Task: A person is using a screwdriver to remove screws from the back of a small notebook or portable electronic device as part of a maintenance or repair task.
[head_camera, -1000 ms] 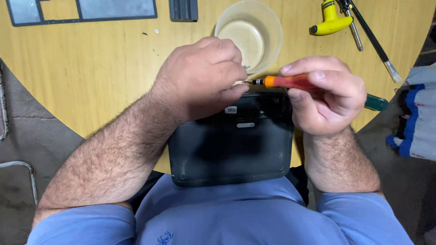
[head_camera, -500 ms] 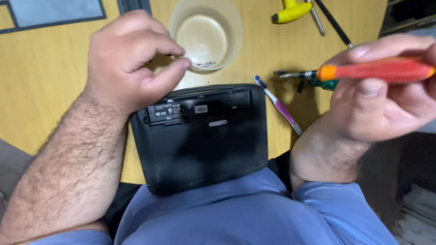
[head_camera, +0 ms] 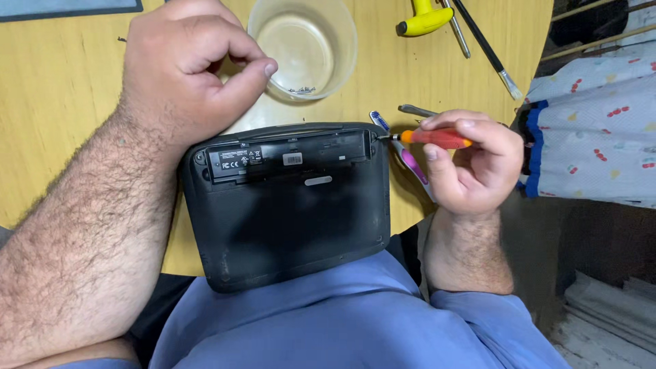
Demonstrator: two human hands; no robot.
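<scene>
Screwdriver (head_camera: 434, 138) horizontal, tip left at device (head_camera: 287, 205) corner; right hand (head_camera: 471, 167) grips it; left hand (head_camera: 184, 75) clenched.

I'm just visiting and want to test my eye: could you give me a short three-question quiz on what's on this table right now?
1. True or false: the right hand holds a red-handled screwdriver with its tip at the upper right corner of the black device.
2. What lies at the bottom of the clear cup? A) small screws B) water C) a coin
3. Where is the left hand: closed over the device's upper left edge, or flat on the table?

Key: 1 true; 2 A; 3 closed over the device's upper left edge, beside the cup.
</scene>
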